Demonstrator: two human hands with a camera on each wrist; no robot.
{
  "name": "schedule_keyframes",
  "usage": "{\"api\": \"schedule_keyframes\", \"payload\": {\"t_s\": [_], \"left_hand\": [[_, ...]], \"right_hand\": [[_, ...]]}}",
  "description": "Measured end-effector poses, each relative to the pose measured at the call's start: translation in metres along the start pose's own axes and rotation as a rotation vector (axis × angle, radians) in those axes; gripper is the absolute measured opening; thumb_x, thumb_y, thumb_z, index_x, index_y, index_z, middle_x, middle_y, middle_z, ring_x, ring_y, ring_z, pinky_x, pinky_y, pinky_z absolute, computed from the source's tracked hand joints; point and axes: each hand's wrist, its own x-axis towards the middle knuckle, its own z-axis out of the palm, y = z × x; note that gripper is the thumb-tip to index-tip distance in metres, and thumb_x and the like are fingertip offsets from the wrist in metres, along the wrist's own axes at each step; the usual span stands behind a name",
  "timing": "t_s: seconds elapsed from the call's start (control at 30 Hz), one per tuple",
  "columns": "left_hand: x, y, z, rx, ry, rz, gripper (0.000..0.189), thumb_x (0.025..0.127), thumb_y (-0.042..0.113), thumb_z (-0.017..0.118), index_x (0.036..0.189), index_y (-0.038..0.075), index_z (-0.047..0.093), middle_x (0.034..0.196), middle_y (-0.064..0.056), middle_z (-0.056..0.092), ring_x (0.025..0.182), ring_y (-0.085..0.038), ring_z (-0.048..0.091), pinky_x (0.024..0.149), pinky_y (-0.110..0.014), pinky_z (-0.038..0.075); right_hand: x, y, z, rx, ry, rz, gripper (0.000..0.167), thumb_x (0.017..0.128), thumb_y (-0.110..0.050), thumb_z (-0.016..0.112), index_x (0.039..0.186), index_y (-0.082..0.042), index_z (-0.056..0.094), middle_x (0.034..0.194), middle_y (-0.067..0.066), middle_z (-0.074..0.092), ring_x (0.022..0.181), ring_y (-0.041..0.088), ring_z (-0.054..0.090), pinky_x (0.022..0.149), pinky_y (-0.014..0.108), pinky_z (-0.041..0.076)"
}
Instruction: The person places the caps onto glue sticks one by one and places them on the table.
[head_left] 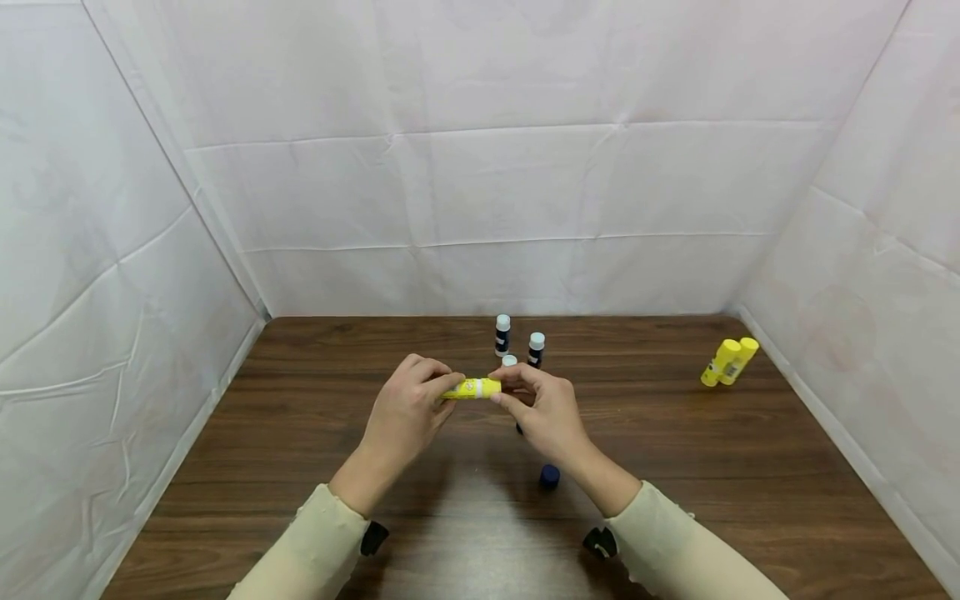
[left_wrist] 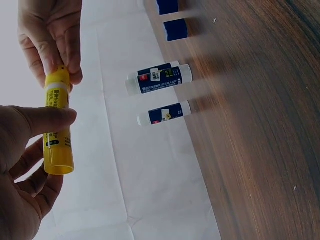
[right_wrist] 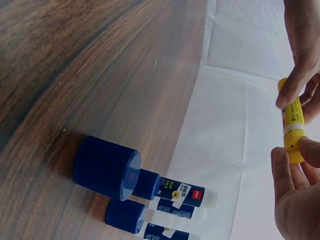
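Note:
A yellow glue stick (head_left: pixel 480 388) lies level between both hands, above the table. My left hand (head_left: pixel 414 396) grips its body, thumb along the near side. At the other end, past a white band, my right hand (head_left: pixel 542 406) pinches the yellow end piece between thumb and fingers. In the left wrist view the glue stick (left_wrist: pixel 59 120) shows its printed label, with the left hand (left_wrist: pixel 22 165) around the lower part. The right wrist view shows the right hand's fingertips (right_wrist: pixel 283 172) at its banded end.
Behind the hands stand several dark blue glue sticks (head_left: pixel 502 335) with whitish tops. Loose blue caps (right_wrist: pixel 107 167) sit on the wooden table (head_left: pixel 315 467), one (head_left: pixel 550 477) near the right forearm. Two yellow glue sticks (head_left: pixel 720 363) stand at the far right. White cloth walls (head_left: pixel 480 192) enclose the table.

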Motion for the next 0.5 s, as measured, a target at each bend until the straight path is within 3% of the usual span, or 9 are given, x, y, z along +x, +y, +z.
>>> {"api": "schedule_keyframes", "payload": {"t_s": [0.27,0.5], "left_hand": [[0.0016,0.0023,0.0015,0.021,0.001,0.012,0.033,0.068,0.002,0.094,0.097,0.01,0.08,0.094,-0.003,0.069,0.089,-0.021,0.061,0.077,-0.028,0.057],[0.0039,0.0058,0.0022,0.04,0.011,0.04,0.028,0.071,0.005,0.093,0.096,0.011,0.081,0.091,-0.002,0.07,0.085,-0.019,0.061,0.075,-0.027,0.056]], "right_hand": [[-0.0012,0.0,-0.0005,-0.002,0.008,0.01,0.023,0.088,-0.005,0.078,0.11,-0.011,0.075,0.106,0.009,0.075,0.098,0.023,0.073,0.079,0.026,0.06],[-0.0031,0.0015,-0.002,-0.013,0.012,0.033,0.022,0.089,-0.007,0.077,0.111,-0.012,0.075,0.104,0.0,0.074,0.095,0.015,0.072,0.078,0.025,0.06]]}}
